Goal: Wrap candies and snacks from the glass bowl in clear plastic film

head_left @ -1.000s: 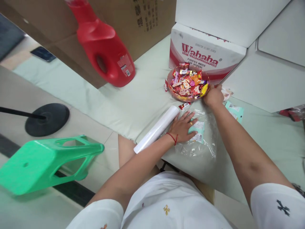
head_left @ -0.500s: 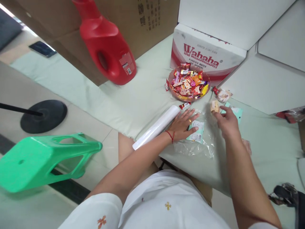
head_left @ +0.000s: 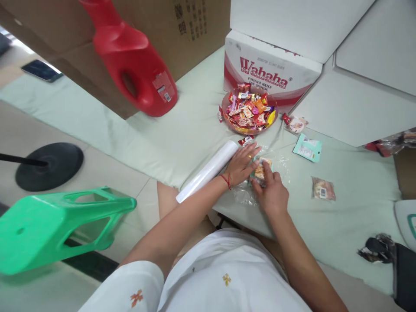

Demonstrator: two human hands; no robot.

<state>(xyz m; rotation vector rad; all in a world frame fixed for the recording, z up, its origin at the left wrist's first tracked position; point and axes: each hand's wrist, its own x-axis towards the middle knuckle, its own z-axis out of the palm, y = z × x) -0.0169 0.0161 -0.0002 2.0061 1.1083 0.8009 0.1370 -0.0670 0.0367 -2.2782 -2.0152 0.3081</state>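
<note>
My left hand [head_left: 241,165] lies flat with fingers outstretched, pressing the edge of a clear plastic film sheet [head_left: 248,196]. A roll of plastic wrap [head_left: 208,172] lies along that hand's left side. My right hand [head_left: 274,193] has its thumb and fingers on a small wrapped biscuit-like snack [head_left: 259,170], down on the film close to my left fingertips. Under the snack, part of a teal packet shows; the rest is covered. Farther right lie another teal packet [head_left: 307,148] and a small clear-wrapped snack [head_left: 323,189].
A glass bowl of wrapped sweets [head_left: 250,113] stands before a Wahaha carton [head_left: 269,71]. One red-wrapped sweet [head_left: 246,140] lies by the roll. A red jug [head_left: 136,65] stands at the left, a green stool [head_left: 65,221] on the floor. A round wrapped snack [head_left: 296,125] lies right of the bowl.
My right hand has carried the wrapped snack left and down onto the film, over the teal packet there. My left hand stays flat. The view has shifted slightly.
</note>
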